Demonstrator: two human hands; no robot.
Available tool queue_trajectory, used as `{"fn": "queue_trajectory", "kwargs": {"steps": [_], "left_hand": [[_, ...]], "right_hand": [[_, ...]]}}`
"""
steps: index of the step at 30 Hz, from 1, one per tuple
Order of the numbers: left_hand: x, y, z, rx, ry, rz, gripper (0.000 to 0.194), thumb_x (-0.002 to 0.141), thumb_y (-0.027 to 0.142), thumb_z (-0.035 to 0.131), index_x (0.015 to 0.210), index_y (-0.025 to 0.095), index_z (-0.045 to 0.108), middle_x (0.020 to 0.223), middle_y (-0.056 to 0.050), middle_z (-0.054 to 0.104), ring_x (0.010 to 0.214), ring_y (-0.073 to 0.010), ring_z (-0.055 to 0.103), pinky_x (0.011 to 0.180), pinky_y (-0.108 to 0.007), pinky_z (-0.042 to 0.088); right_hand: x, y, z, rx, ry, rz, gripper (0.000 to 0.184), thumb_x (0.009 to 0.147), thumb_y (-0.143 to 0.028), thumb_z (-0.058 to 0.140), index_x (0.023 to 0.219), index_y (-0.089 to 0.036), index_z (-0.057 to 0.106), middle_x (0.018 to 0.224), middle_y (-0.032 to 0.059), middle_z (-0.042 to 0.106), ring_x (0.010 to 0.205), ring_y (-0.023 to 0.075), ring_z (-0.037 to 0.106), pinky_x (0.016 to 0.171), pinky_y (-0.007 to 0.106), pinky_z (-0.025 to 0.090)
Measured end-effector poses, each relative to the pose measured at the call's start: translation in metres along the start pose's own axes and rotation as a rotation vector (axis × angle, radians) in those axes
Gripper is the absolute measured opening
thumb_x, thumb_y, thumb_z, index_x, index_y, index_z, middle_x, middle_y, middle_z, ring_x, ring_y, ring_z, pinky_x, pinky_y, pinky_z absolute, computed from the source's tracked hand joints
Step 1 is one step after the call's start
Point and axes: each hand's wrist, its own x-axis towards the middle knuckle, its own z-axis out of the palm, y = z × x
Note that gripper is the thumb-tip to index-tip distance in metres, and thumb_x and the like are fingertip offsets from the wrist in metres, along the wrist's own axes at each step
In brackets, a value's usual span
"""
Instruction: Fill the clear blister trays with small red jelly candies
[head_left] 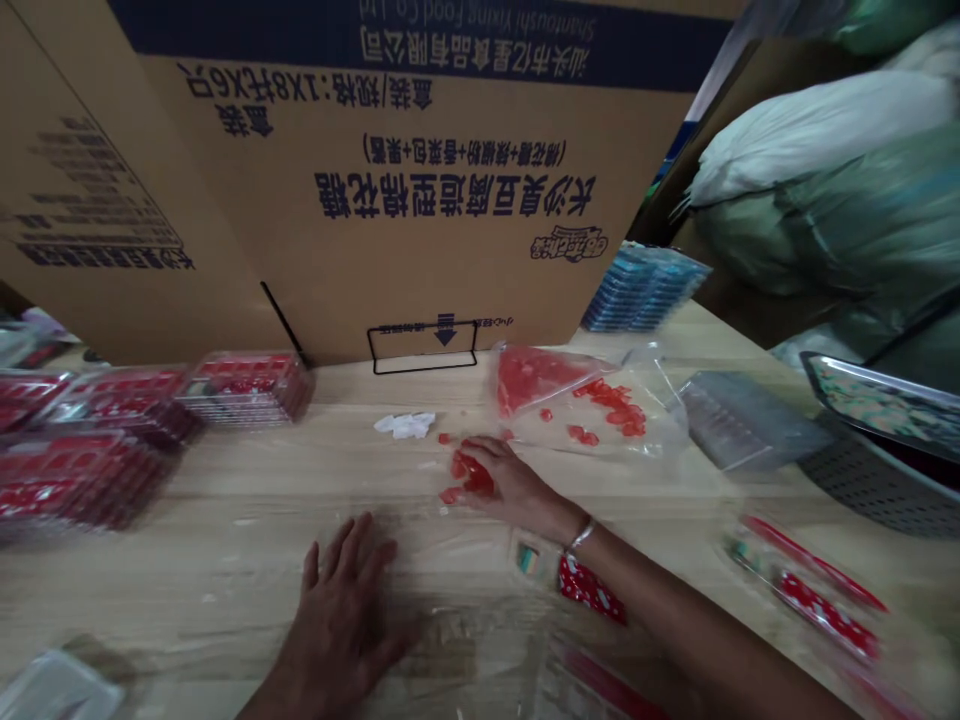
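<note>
My right hand (510,482), a bracelet at its wrist, curls its fingers over a small heap of red translucent pieces (474,474) on the table. A few more such pieces lie just beside the fingertips. My left hand (337,610), slightly blurred, is held low over the table with its fingers spread and nothing in them. Under my right forearm lies a transparent tray with a red white-dotted packet (591,588), partly hidden by the arm. Beyond the right hand, an open plastic bag (555,385) has loose red pieces (615,405) at its mouth.
A large printed carton (450,240) stands upright along the back. Stacks of red packed trays (247,385) sit at left. At right are a stack of transparent lids or trays (750,420), a grey basket (885,480) and another filled tray (810,590). Crumpled white paper (405,425) lies mid-table.
</note>
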Motion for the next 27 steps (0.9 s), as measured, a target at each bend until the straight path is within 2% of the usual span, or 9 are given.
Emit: {"fn": "queue_trajectory", "kwargs": {"steps": [3,5,7,10,13,16,21,24,27], "left_hand": [[0.015,-0.006,-0.008,-0.050,0.083,0.026,0.050,0.070,0.054,0.064,0.112,0.026,0.063,0.140,-0.013,0.047,0.126,-0.0388,0.043,0.097,-0.060,0.039],[0.042,-0.004,-0.017,-0.092,0.136,0.017,0.032,0.076,0.041,0.061,0.101,0.022,0.067,0.127,-0.013,0.058,0.113,-0.0328,0.054,0.093,-0.051,0.045],[0.082,0.004,-0.024,-0.153,0.128,0.000,0.019,0.081,0.024,0.053,0.090,0.020,0.069,0.102,-0.011,0.068,0.095,-0.0258,0.062,0.088,-0.044,0.048],[0.145,0.020,-0.023,-0.277,0.051,-0.017,0.024,0.078,0.008,0.049,0.085,0.018,0.070,0.095,-0.010,0.070,0.097,-0.0236,0.061,0.091,-0.038,0.045],[0.187,0.028,-0.011,-0.344,0.012,-0.001,0.023,0.071,0.002,0.052,0.070,0.018,0.069,0.079,-0.007,0.070,0.085,-0.0210,0.063,0.083,-0.032,0.046],[0.199,0.021,0.003,-0.434,0.013,-0.029,0.023,0.069,0.000,0.051,0.063,0.016,0.067,0.070,-0.005,0.068,0.074,-0.0191,0.062,0.076,-0.030,0.046],[0.199,0.005,0.019,-0.662,0.056,-0.119,0.023,0.063,-0.001,0.048,0.066,0.016,0.064,0.067,-0.001,0.066,0.066,-0.0155,0.059,0.067,-0.027,0.046],[0.200,0.003,0.017,-0.846,0.064,-0.163,0.019,0.059,0.001,0.054,0.068,0.016,0.061,0.064,0.001,0.065,0.063,-0.0143,0.060,0.063,-0.025,0.046],[0.195,0.004,0.004,-1.047,0.035,-0.190,0.019,0.059,0.008,0.063,0.077,0.016,0.062,0.068,0.000,0.066,0.065,-0.0144,0.062,0.064,-0.026,0.049]], "right_hand": [[-0.010,0.012,-0.012,0.097,0.126,0.070,0.019,0.075,-0.013,0.056,0.090,-0.020,0.064,0.103,0.0060,0.064,0.099,0.0195,0.059,0.088,0.034,0.046],[-0.013,0.017,-0.019,0.131,0.158,0.176,0.017,0.075,-0.009,0.049,0.078,-0.019,0.063,0.082,0.0020,0.065,0.075,0.0161,0.061,0.071,0.029,0.049],[-0.009,0.017,-0.022,0.149,0.144,0.241,0.018,0.075,-0.009,0.048,0.078,-0.018,0.062,0.073,0.0002,0.065,0.064,0.0144,0.059,0.060,0.025,0.047],[0.007,0.009,-0.017,0.077,0.114,0.210,0.019,0.077,-0.008,0.049,0.085,-0.017,0.064,0.080,0.0022,0.068,0.070,0.0149,0.062,0.064,0.024,0.047],[0.027,-0.001,-0.012,-0.064,0.049,0.152,0.021,0.079,-0.007,0.051,0.088,-0.017,0.066,0.087,0.0046,0.069,0.077,0.0165,0.063,0.070,0.026,0.046],[0.045,-0.002,-0.007,-0.115,0.004,0.130,0.023,0.079,-0.005,0.051,0.085,-0.019,0.068,0.089,0.0059,0.070,0.082,0.0191,0.063,0.074,0.028,0.044],[0.073,0.007,0.009,-0.109,-0.100,0.123,0.019,0.075,-0.007,0.057,0.083,-0.020,0.069,0.087,0.0065,0.070,0.084,0.0216,0.063,0.074,0.028,0.043],[0.084,0.007,0.016,-0.051,-0.140,0.133,0.021,0.068,-0.003,0.062,0.082,-0.017,0.067,0.086,0.0065,0.070,0.083,0.0208,0.063,0.072,0.027,0.043],[0.083,0.003,0.014,0.051,-0.159,0.135,0.018,0.071,-0.004,0.061,0.085,-0.015,0.065,0.086,0.0040,0.070,0.080,0.0159,0.063,0.071,0.024,0.045]]}}
